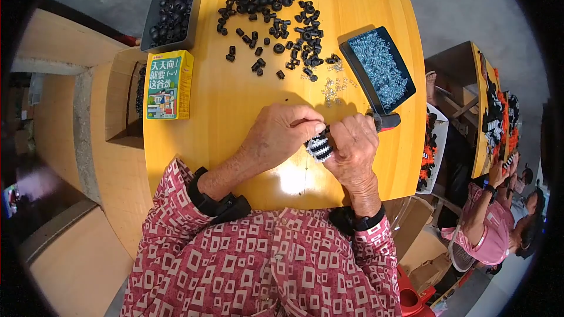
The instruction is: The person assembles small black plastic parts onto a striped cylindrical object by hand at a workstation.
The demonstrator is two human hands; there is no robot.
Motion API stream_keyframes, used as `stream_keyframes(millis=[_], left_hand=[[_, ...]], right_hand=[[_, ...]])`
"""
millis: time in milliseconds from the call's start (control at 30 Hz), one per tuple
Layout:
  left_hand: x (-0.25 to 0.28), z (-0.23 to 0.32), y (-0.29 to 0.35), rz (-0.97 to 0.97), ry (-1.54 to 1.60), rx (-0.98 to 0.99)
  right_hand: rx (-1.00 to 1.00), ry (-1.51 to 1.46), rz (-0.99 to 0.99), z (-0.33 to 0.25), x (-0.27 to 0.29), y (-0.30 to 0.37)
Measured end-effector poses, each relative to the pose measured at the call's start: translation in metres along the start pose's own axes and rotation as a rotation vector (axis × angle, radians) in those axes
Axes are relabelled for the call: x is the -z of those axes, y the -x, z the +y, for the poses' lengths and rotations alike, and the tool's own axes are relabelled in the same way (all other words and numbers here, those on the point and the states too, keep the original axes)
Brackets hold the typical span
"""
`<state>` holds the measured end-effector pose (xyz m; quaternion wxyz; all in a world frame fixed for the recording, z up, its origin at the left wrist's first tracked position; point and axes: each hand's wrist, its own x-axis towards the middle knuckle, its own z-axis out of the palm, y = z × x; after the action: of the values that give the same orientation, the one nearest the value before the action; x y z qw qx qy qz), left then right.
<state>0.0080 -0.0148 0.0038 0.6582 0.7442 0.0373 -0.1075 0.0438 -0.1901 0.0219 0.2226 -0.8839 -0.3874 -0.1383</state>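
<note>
Item: 1 black-and-white striped bundle (pixel 319 150), at 5 o'clock from the centre of the table (pixel 217 97). Left hand (pixel 281 130): thumb and fingertip pinching its 12 o'clock edge. Right hand (pixel 352 147): curled, gripping its 3 o'clock side. Handling, judged: light, soft, pliable; best pinched by opposite edges. Adjacent, 1 o'clock: 1 dark tray (pixel 363 82).

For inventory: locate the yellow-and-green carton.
In the head view, the carton sits at the left edge of the table, beside the near end of the tray of black parts.
</note>
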Motion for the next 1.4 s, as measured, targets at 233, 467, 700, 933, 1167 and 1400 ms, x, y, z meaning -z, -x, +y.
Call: stream_keyframes(millis=[233,467,700,933,1167,1400], left_hand=[[-0.004,-0.004,-0.001,0.044,0.130,-0.011],[-0.017,0.009,0.001,0.076,0.295,-0.145],[-0.024,0.011,0.005,0.111,0.202,-0.102],[-0.026,0.009,0.006,0.154,0.230,-0.122],[-0.022,-0.004,-0.002,0.155,0.437,-0.142],[-0.014,-0.007,0.000,0.044,0.426,-0.057]], right_hand=[[0.002,-0.012,0.021,0.002,-0.006,0.004],[0.063,-0.109,0.034,-0.008,-0.018,-0.002],[0.084,-0.174,0.049,-0.011,-0.026,0.001],[0.083,-0.215,0.074,-0.014,-0.028,0.000],[0.009,-0.079,0.040,-0.008,-0.011,-0.005],[-0.006,0.049,0.068,0.000,0.001,0.003]])
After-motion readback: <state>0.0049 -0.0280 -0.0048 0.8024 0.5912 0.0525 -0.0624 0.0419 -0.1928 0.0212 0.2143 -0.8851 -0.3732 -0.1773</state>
